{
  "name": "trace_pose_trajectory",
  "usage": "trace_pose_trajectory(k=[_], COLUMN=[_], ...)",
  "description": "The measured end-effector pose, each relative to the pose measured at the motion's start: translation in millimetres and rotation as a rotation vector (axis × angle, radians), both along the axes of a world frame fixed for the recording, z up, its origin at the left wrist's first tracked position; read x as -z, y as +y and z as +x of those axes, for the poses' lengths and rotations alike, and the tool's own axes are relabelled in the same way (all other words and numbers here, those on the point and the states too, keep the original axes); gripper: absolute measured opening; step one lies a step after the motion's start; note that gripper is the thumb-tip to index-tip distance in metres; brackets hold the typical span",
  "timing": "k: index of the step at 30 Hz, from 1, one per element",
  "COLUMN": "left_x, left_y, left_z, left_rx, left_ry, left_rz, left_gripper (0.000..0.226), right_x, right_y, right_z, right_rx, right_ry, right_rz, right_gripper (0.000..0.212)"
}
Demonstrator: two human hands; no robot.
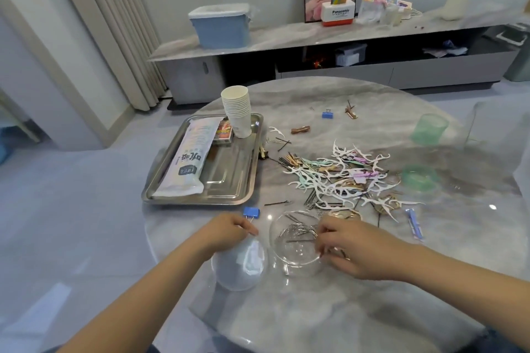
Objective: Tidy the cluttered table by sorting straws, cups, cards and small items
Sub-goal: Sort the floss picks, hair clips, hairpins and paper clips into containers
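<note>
Head view: sorting underway at round marble table (329, 309)
Right hand (348, 246): pinching thin metal pins over clear round plastic tub (295, 259)
Left hand (229, 231): fingers curled, grip unclear, beside clear lid (241, 266)
Tip: release pins low inside tub, steady its rim

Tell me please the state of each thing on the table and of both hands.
left hand: pinching blue binder clip
right hand: at clear bowl, fingers curled; grip unclear
clear bowl: upright, holding pins
paper cups: stacked upright on tray
straw pack: lying flat on tray
</note>
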State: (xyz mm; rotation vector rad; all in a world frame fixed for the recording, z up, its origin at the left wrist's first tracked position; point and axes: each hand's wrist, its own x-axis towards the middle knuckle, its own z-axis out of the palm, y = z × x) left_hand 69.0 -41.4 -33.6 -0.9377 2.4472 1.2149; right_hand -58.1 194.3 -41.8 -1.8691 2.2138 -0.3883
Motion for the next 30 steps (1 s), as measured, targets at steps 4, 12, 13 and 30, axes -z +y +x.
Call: trace_pose_trajectory(k=[4,12,13,30], left_x=[6.1,8.4,6.7,4.4], left_y=[-1.3,-3.1,-2.9,6.5], left_z=[5.4,1.4,0.7,-31.1], left_rx=[0.026,0.039,0.036,0.185], left_ry=[0.026,0.068,0.087,0.144], left_rz=[-0.057,-0.181,-0.16,-0.448], left_gripper=[0.027,0.021,0.018,0.028], right_x=[4.0,7.1,8.0,23.7], right_y=[-4.4,-13.3,-14.6,-27.1], right_z=[11.1,21.0,22.8,-9.7], right_rx=[-0.068,-0.186,-0.203,0.012], right_ry=[0.056,0.078,0.073,-0.016], right_rz=[-0.064,-0.161,-0.161,-0.132], right_gripper=[0.016,0.011,0.011,0.05])
